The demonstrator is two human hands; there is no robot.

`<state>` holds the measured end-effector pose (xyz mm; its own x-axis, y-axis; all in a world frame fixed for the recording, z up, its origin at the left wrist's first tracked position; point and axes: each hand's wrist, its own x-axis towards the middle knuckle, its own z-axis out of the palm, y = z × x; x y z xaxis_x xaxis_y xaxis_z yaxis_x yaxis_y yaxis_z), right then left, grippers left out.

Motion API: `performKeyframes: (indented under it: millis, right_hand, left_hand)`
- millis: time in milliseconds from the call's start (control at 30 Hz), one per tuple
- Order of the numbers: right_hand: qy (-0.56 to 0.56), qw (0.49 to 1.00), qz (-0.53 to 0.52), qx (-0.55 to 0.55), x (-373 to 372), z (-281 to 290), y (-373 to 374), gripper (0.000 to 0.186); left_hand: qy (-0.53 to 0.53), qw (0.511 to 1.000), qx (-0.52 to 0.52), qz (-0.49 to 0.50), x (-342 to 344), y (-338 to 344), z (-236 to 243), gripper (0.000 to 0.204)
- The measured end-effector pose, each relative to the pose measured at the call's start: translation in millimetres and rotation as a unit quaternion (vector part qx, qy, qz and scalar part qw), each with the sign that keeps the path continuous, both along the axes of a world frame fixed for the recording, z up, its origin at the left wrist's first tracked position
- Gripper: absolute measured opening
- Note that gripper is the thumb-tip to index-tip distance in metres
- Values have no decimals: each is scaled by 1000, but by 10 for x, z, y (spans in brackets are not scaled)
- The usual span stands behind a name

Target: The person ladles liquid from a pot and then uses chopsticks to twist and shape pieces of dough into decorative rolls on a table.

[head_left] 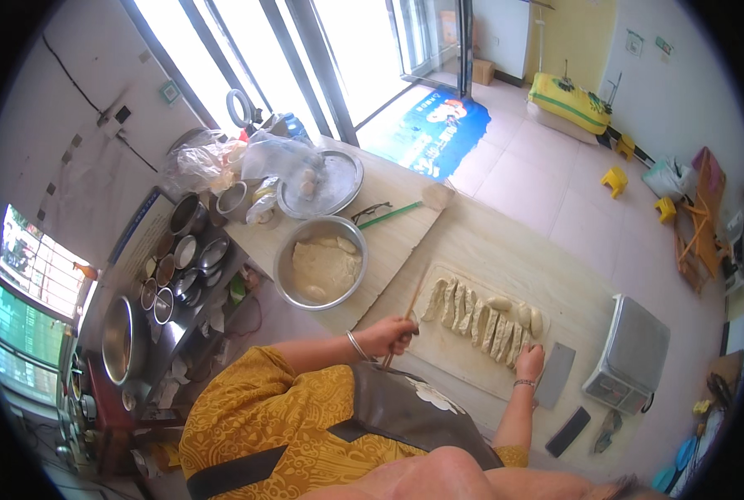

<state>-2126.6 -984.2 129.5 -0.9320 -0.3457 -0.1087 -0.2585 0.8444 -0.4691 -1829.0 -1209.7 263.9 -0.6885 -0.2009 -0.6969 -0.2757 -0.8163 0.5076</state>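
A pale board (438,346) lies on the table before me, bearing a row of cut dough strips (477,321) and several rounded dough pieces (522,314) along the far right side. My left hand (391,337), closed, grips a thin wooden stick (416,293) like a chopstick, beside the board's left edge. My right hand (530,361) is closed at the near end of the rightmost strips; what its fingers pinch is hidden. Just right of that hand rests a flat grey rectangular blade (555,373). A metal bowl (282,275) to the left holds a large mass of dough (326,265).
Right of the board are a scale (630,348), a dark phone (568,432) and glasses (608,430). Beyond the bowl lie a green stick (391,214), a round metal tray (351,175) and plastic bags (209,158). Pots and bowls (187,250) crowd a lower left shelf.
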Motion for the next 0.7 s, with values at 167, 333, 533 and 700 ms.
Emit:
performKeyframes:
  millis: [167,333,533,700]
  right_hand:
    - [-8,1000,11,-15,-125,-164,-94,29]
    - [-39,997,62,9,-212,-24,-110,26]
    - [-30,951,-117,-284,-93,-364,289,15]
    - [-241,686,-250,-639,13,-620,545,10]
  left_hand:
    - [-26,997,-32,-65,-58,127,-4,15]
    - [-34,997,-37,-61,-130,127,-1,16]
    - [-43,992,-88,-82,-370,158,169,15]
    - [-16,999,-32,21,-363,132,-59,5]
